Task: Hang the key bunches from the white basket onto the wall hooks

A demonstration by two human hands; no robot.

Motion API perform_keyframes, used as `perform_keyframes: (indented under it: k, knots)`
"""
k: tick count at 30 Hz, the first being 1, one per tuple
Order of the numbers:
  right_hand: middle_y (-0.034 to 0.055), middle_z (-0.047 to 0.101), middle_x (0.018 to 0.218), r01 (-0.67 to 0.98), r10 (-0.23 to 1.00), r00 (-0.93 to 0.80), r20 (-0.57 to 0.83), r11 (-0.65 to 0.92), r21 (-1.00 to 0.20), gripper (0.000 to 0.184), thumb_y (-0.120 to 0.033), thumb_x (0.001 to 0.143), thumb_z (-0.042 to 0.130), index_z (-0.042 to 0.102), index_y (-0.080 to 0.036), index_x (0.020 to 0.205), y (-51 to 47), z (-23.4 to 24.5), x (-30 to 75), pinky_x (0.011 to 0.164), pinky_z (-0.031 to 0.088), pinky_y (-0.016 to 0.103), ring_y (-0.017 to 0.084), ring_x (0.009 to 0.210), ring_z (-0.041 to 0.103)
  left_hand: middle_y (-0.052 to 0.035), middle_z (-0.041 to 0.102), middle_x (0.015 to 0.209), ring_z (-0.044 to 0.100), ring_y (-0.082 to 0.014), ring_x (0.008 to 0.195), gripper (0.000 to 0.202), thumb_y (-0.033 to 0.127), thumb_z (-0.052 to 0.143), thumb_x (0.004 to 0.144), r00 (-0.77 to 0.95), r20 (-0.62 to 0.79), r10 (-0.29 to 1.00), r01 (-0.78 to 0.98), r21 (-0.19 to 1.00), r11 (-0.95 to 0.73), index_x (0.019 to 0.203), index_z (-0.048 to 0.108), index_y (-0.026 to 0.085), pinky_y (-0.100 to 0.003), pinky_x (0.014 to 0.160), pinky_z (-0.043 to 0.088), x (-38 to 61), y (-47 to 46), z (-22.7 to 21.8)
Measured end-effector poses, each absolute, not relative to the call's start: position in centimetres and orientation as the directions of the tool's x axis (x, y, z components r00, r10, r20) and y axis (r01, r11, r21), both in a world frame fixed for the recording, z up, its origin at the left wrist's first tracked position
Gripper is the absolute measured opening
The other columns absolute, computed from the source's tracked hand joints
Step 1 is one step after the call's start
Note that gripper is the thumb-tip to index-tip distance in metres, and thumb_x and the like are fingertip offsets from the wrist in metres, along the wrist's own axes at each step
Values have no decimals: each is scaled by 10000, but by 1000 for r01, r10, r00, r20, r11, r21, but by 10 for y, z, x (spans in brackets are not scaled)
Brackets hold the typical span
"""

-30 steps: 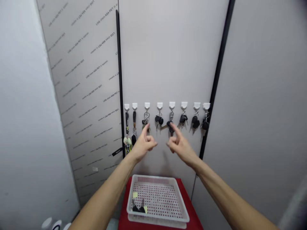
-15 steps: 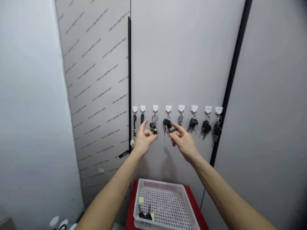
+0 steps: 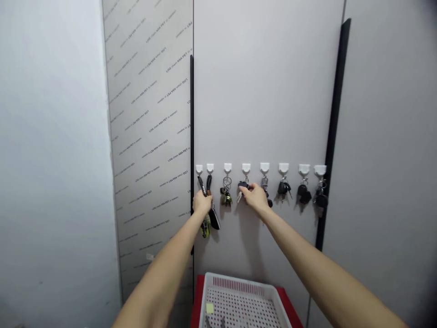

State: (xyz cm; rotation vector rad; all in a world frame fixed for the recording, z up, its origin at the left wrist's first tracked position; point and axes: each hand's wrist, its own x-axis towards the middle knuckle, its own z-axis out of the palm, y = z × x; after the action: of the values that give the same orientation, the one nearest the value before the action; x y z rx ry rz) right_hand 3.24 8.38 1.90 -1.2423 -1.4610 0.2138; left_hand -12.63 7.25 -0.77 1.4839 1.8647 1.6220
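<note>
Left hand now closed on black strap, right hand pinching black keys, both pointing before

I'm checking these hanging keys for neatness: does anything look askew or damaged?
The leftmost black strap slants to the right instead of hanging straight, probably because the left hand is at it. No damage stands out.

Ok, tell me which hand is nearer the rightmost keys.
Right. The right hand is left of the rightmost keys, holding silver keys; the left hand is farther left, at the leftmost strap.
</note>
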Motion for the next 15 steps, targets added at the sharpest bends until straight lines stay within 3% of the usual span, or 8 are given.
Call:
perform_keyframes:
  k: [5, 7, 9, 12, 15]
  knots:
    - [8, 518, 561, 507, 693, 252, 676, 500, -702, 290, -388, 579, 409, 512, -149, 707, 82, 45, 41, 454, 338, 199, 104, 493, 453, -13, 519, 592, 479, -98, 538, 78, 194, 473, 588, -453, 462, 763, 379, 874, -304, 649, 490, 148, -197, 496, 341, -140, 72, 29]
    - [17, 526, 582, 553, 645, 283, 710, 496, -670, 267, -376, 591, 394, 511, -152, 679, 78, 63, 42, 456, 326, 192, 106, 514, 454, 5, 494, 546, 442, -69, 470, 71, 191, 466, 601, -467, 475, 746, 311, 878, -364, 653, 484, 145, -181, 461, 321, -141, 71, 47]
    - [19, 521, 571, 635, 620, 276, 735, 456, -623, 231, -348, 596, 388, 509, -155, 631, 73, 78, 44, 451, 307, 189, 105, 517, 443, 21, 471, 502, 391, -42, 404, 63, 187, 460, 613, -388, 441, 809, 221, 897, -383, 652, 477, 140, -164, 423, 297, -141, 70, 60]
    - [-2, 465, 459, 735, 748, 83, 659, 401, -547, 198, -304, 594, 386, 484, -154, 511, 64, 90, 50, 409, 266, 187, 84, 436, 394, 30, 442, 436, 330, -26, 346, 67, 173, 508, 580, -183, 268, 946, 166, 957, -239, 598, 469, 122, -154, 371, 257, -146, 65, 59]
    - [-26, 384, 354, 760, 859, -101, 501, 392, -519, 207, -269, 586, 397, 436, -151, 421, 56, 89, 58, 361, 225, 185, 59, 350, 329, 38, 402, 380, 301, -24, 317, 96, 155, 540, 549, -129, 163, 978, 175, 975, -139, 535, 454, 113, -151, 333, 217, -160, 55, 48]
